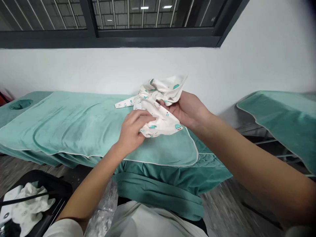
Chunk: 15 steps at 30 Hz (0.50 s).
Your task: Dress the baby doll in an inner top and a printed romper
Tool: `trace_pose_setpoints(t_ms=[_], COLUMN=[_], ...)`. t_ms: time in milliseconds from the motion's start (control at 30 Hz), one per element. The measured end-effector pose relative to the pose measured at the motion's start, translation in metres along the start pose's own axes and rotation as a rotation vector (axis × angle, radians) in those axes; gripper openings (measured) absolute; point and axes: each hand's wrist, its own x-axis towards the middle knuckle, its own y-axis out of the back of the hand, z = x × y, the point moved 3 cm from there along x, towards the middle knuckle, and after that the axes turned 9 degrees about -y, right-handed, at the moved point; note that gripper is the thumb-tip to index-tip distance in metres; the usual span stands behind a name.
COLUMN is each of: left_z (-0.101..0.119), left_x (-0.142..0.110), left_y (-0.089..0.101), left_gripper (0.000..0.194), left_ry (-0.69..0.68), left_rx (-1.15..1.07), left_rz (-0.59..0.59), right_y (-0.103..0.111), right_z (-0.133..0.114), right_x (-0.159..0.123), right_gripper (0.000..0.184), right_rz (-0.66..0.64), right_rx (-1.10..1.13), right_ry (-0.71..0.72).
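Observation:
A small white garment (160, 115) with green and red prints, like a piece of baby clothing, is held up over the bed in both my hands. One narrow sleeve (124, 102) sticks out to the left. My left hand (135, 127) grips the garment's lower left part, its fingers closed on the cloth. At the right, my right hand (186, 108) has its fingers closed on the bunched cloth, with some fingertips hidden in the folds. Beneath lies a light green cover (81, 125) spread on the bed.
The bed has a face hole (21, 104) at its far left. A black chair (61, 187) at the lower left holds crumpled white cloth (32, 200). Another green-covered bed (288, 115) stands at the right. Behind are a white wall (98, 69) and a barred window (153, 16).

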Motion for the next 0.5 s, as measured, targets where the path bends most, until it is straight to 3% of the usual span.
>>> trace_pose_setpoints(t_ms=[67,133,200,267,333,500], left_z=[-0.008,-0.020,-0.030,-0.033,-0.032,-0.026], left_x=[0.008,0.019,0.035,0.050,0.061,0.066], left_y=[0.007,0.015,0.022,0.027,0.030,0.032], left_gripper=[0.014,0.014,0.015,0.016,0.017,0.021], left_ry=[0.142,0.304,0.382,0.407,0.423,0.408], left_rx=[-0.101,-0.202,-0.282,-0.345,-0.385,-0.366], left_rz=[0.099,0.209,0.246,0.226,0.199,0.192], right_y=[-0.002,-0.003,-0.008,-0.017,-0.024,-0.028], right_z=[0.002,0.002,-0.001,-0.003,-0.007,-0.018], right_x=[-0.007,-0.017,-0.026,-0.035,-0.041,-0.044], right_gripper=[0.014,0.029,0.044,0.052,0.056,0.052], right_rz=[0.059,0.072,-0.036,-0.211,-0.300,-0.198], right_rx=[-0.102,-0.261,-0.458,-0.675,-0.855,-1.077], right_ry=[0.043,0.128,0.237,0.350,0.464,0.711])
